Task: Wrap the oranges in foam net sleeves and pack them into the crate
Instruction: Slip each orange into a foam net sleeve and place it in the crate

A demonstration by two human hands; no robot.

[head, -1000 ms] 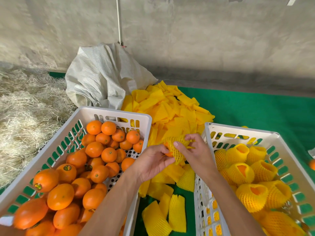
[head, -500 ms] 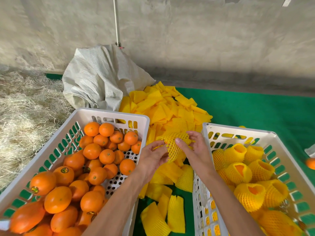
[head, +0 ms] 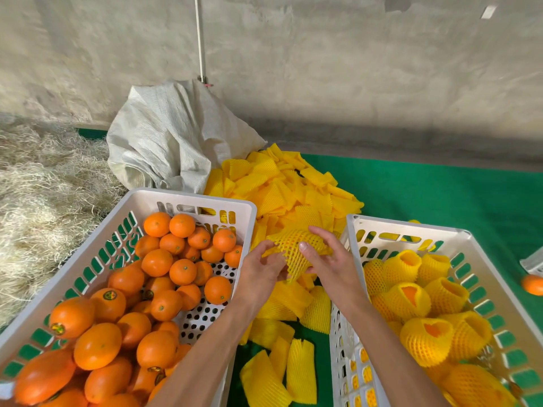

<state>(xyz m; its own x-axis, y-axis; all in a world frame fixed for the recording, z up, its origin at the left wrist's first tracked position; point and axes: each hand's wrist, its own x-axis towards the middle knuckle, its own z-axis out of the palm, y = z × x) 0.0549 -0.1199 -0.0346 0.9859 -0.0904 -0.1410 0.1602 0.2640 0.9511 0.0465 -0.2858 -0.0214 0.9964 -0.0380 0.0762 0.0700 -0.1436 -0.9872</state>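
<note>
Head view: left crate [head: 188,201] holds bare oranges [head: 155,262]; right crate [head: 411,230] holds sleeved oranges [head: 411,298]; left hand [head: 261,271] and right hand [head: 332,259] both pinch a foam net sleeve [head: 293,251].

left hand [head: 262,267]: fingers curled, pinching the sleeve's edge
right hand [head: 329,259]: fingers spread, gripping it
arms: both reaching forward
</note>
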